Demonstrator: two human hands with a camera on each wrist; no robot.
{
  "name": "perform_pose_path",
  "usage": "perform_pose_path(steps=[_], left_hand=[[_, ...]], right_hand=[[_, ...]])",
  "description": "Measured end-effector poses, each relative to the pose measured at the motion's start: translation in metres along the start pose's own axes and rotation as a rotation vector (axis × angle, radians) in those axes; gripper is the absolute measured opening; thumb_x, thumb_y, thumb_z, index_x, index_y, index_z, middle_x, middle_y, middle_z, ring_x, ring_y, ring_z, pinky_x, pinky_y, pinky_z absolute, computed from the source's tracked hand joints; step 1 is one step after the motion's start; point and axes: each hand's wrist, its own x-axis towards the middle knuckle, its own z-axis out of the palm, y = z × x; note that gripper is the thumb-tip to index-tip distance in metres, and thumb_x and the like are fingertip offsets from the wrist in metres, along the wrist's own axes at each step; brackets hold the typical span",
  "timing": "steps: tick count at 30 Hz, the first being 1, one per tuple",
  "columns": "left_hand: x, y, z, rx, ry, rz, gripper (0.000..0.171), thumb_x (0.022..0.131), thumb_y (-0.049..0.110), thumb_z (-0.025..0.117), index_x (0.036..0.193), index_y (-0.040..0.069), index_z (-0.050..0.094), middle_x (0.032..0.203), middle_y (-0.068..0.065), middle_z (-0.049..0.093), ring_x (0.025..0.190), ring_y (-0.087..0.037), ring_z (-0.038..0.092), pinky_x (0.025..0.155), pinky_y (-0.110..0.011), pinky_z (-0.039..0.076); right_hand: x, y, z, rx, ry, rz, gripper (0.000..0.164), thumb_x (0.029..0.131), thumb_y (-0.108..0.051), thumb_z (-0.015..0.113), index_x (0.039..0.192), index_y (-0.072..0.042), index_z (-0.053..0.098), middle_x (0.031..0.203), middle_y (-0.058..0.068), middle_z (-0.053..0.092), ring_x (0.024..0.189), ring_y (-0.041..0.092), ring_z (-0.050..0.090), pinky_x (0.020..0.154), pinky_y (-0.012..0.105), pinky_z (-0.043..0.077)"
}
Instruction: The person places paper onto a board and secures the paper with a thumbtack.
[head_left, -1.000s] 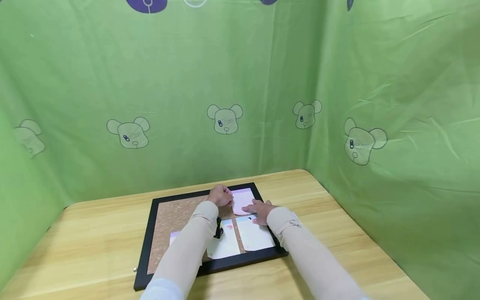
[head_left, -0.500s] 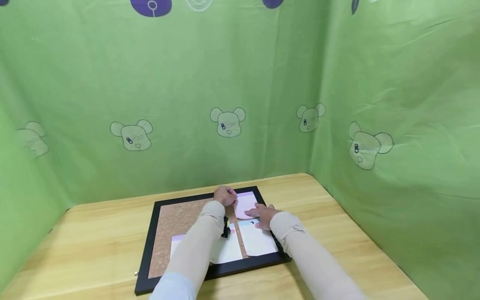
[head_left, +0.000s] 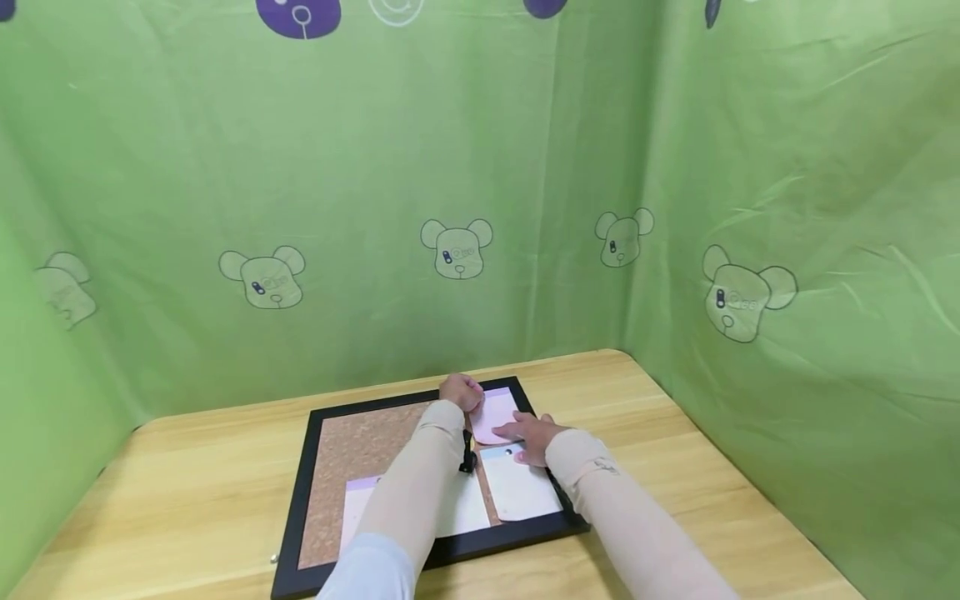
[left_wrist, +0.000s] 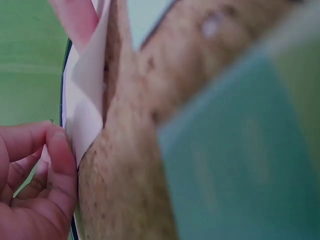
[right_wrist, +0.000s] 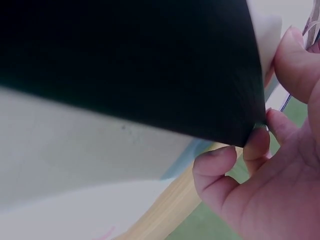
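A framed corkboard lies on the table, with white and pinkish sheets on it. My left hand is at the upper left edge of the far pink sheet. In the left wrist view its thumb and index fingertips meet over that sheet; anything between them is hidden. The sheet's edge there curls up off the cork. My right hand rests across the lower part of the pink sheet, fingers spread. Just below it lies a white sheet with a blue top strip and a small round pin.
The board's black frame borders the cork. Another sheet with a purple strip lies partly under my left sleeve. A small shiny thing sits left of the frame. Green curtains stand behind and beside the table.
The board and hands have shifted slightly down and right in the head view. Both hands stay at the pink sheet; my left forearm now covers more of the near sheets.
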Motion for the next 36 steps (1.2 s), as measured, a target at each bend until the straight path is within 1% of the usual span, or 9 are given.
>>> perform_pose_path(steps=[6,10,12,17,22,25,30,32,36], left_hand=[[0.006,0.0,0.002,-0.016,-0.027,-0.031,0.008,0.077,0.001,0.073,0.079,0.008,0.071,0.074,-0.003,0.062,0.071,-0.018,0.055,0.06,-0.026,0.049],[0.008,-0.001,0.006,-0.036,-0.046,-0.031,0.01,0.076,-0.001,0.073,0.076,0.007,0.069,0.074,-0.005,0.062,0.071,-0.02,0.056,0.063,-0.029,0.05],[0.008,-0.001,0.008,-0.026,-0.041,-0.026,0.011,0.075,-0.003,0.071,0.074,0.007,0.069,0.072,-0.005,0.062,0.07,-0.02,0.056,0.062,-0.029,0.05],[0.01,-0.001,0.009,0.035,-0.013,-0.028,0.013,0.074,-0.004,0.067,0.07,0.008,0.067,0.07,-0.005,0.059,0.068,-0.019,0.054,0.061,-0.028,0.049],[0.011,0.002,0.009,0.082,-0.004,-0.038,0.009,0.077,-0.001,0.065,0.072,0.007,0.068,0.071,-0.007,0.061,0.069,-0.021,0.056,0.062,-0.029,0.051],[0.012,0.006,0.009,0.13,-0.032,-0.052,0.005,0.079,0.003,0.066,0.076,0.005,0.069,0.074,-0.01,0.063,0.071,-0.023,0.059,0.063,-0.031,0.053],[0.017,0.011,0.011,0.239,-0.086,-0.019,0.009,0.081,0.012,0.069,0.082,0.003,0.072,0.081,-0.012,0.066,0.075,-0.023,0.061,0.067,-0.03,0.054],[0.02,0.012,0.012,0.255,-0.1,-0.018,0.011,0.082,0.013,0.069,0.083,0.003,0.072,0.081,-0.012,0.066,0.075,-0.023,0.06,0.067,-0.03,0.054],[0.024,0.013,0.013,0.261,-0.105,-0.054,0.011,0.082,0.012,0.067,0.082,0.001,0.069,0.08,-0.013,0.064,0.074,-0.023,0.059,0.065,-0.029,0.054]], right_hand=[[-0.002,-0.005,-0.001,0.014,0.0,-0.003,0.052,0.091,-0.015,0.066,0.139,-0.031,0.054,0.154,0.012,0.032,0.133,0.046,0.031,0.101,0.055,0.039],[-0.005,-0.008,-0.001,0.022,0.001,-0.015,0.052,0.09,-0.014,0.067,0.139,-0.029,0.055,0.154,0.014,0.033,0.132,0.047,0.032,0.101,0.055,0.039],[-0.006,-0.008,-0.001,0.018,0.003,-0.013,0.052,0.09,-0.014,0.067,0.138,-0.029,0.055,0.154,0.014,0.033,0.132,0.046,0.033,0.102,0.054,0.039],[-0.005,-0.009,0.001,0.002,0.005,-0.015,0.052,0.089,-0.015,0.068,0.137,-0.03,0.056,0.153,0.013,0.034,0.129,0.042,0.037,0.101,0.053,0.039],[-0.004,-0.008,0.001,-0.009,0.009,-0.004,0.052,0.09,-0.016,0.068,0.138,-0.03,0.056,0.153,0.013,0.034,0.129,0.043,0.036,0.101,0.054,0.039],[-0.003,-0.007,0.0,-0.013,0.004,0.012,0.052,0.091,-0.017,0.067,0.138,-0.032,0.055,0.154,0.012,0.033,0.131,0.042,0.035,0.101,0.054,0.039],[-0.005,-0.007,-0.002,-0.015,-0.001,0.027,0.052,0.091,-0.017,0.066,0.139,-0.033,0.054,0.154,0.011,0.032,0.131,0.042,0.034,0.101,0.054,0.039],[-0.005,-0.008,-0.002,-0.013,-0.001,0.028,0.052,0.091,-0.016,0.066,0.139,-0.032,0.054,0.154,0.011,0.032,0.13,0.041,0.035,0.1,0.054,0.04],[-0.005,-0.008,-0.004,-0.01,-0.002,0.026,0.052,0.091,-0.016,0.066,0.139,-0.032,0.054,0.154,0.011,0.032,0.128,0.039,0.037,0.098,0.053,0.042]])
